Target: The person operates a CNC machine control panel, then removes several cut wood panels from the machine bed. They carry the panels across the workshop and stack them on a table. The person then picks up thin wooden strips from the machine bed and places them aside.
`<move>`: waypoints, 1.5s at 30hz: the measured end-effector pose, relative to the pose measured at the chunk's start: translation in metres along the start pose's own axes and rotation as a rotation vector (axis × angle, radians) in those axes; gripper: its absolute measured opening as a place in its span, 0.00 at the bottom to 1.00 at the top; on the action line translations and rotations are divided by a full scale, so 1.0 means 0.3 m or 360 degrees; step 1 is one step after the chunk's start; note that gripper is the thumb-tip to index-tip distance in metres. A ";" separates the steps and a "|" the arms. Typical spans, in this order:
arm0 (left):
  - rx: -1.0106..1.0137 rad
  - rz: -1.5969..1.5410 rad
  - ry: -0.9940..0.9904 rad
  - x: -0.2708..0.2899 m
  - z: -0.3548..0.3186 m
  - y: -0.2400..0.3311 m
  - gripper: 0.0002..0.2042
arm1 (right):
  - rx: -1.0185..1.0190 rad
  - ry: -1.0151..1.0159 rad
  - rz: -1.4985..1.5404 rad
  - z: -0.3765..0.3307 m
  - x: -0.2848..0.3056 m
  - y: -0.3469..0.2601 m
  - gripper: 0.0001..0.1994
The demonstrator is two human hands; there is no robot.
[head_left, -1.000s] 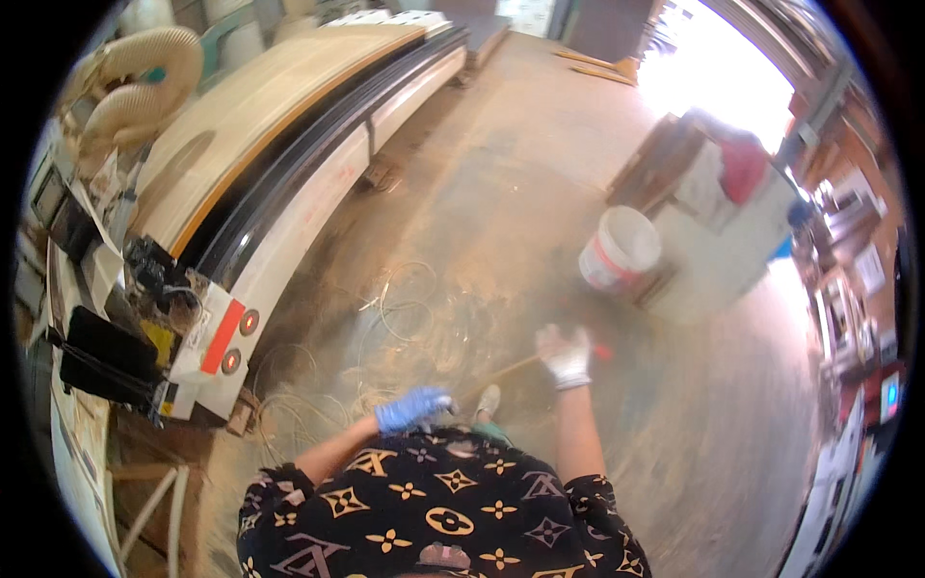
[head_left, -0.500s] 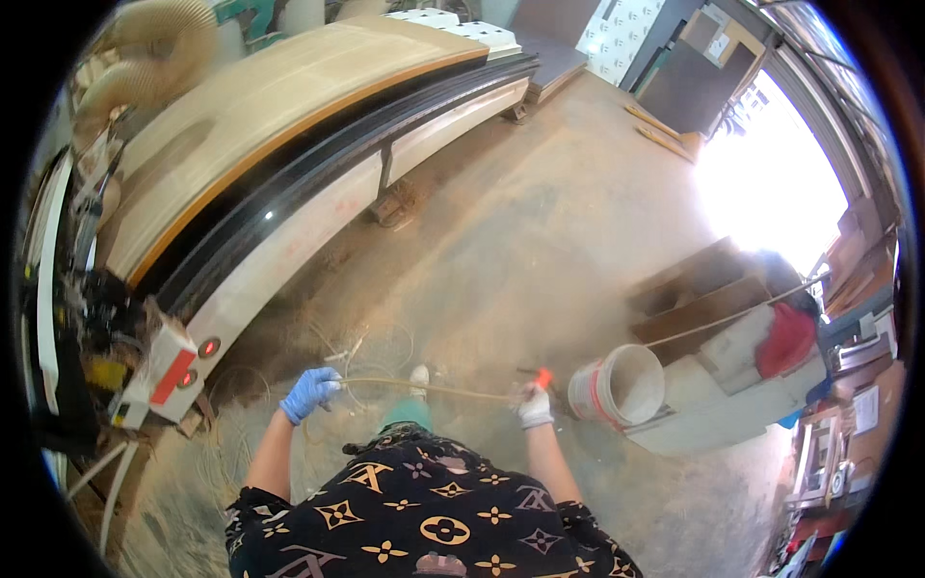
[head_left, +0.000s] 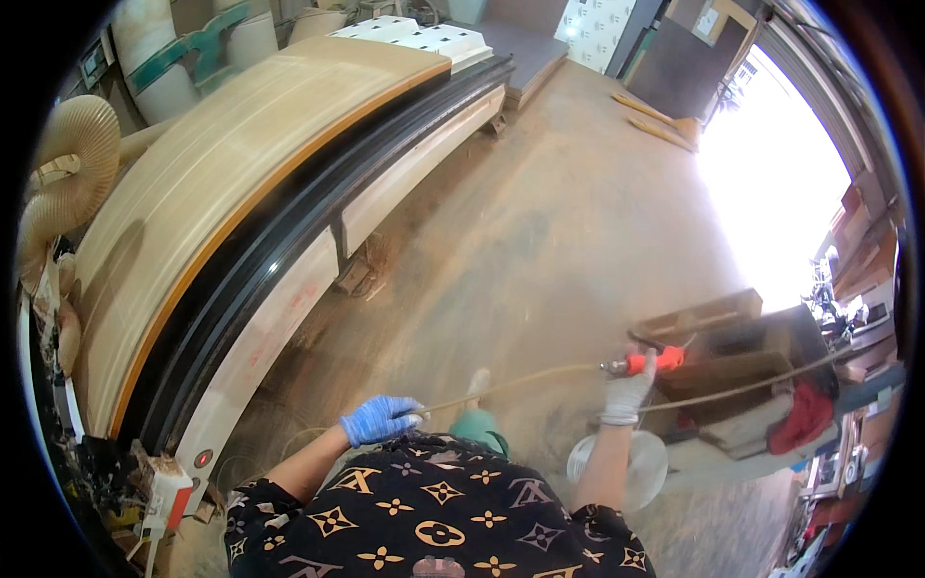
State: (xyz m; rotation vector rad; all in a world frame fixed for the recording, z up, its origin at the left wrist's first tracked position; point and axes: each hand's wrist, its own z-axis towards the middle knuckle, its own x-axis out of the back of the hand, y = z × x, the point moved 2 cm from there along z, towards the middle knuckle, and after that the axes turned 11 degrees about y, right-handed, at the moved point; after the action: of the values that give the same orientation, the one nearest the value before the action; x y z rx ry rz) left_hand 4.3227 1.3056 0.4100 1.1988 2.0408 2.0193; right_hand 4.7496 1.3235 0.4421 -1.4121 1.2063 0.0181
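My left hand (head_left: 381,421), in a blue glove, is closed around a thin yellowish air hose (head_left: 520,380) in front of my body. From there the hose runs slightly slack to the right. It ends at an orange-red air blow gun (head_left: 663,361) with a metal fitting at its near end. My right hand (head_left: 626,395), in a white glove, grips the blow gun, held out to the right at arm's length. The fingers partly cover its handle. Below the right wrist stands a white bucket (head_left: 647,472), partly hidden by my forearm.
A long machine bed with a pale panel (head_left: 260,144) curves along the left. Ribbed ducting (head_left: 96,144) hangs beside it. At right are wooden boxes (head_left: 703,313), a long pole (head_left: 742,387) and a red cloth (head_left: 802,419). Yellow pallet-jack forks (head_left: 665,125) lie farther off, by a bright doorway.
My right hand has moved right and forward with the blow gun. The left hand has shifted right, still on the hose. The view has turned and moved ahead, so the bucket now sits under my right forearm.
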 end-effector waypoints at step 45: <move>0.2317 0.0144 0.2880 1.128 1.410 -0.443 0.09 | -0.0861 -0.1498 -0.1429 1.743 -3.400 2.415 0.12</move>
State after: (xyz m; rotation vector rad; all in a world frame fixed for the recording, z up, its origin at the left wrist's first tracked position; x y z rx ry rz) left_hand 4.2403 1.8569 0.3913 -1.8561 4.2039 1.0452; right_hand 4.1369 2.5329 0.4171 -1.9651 -0.2765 0.3611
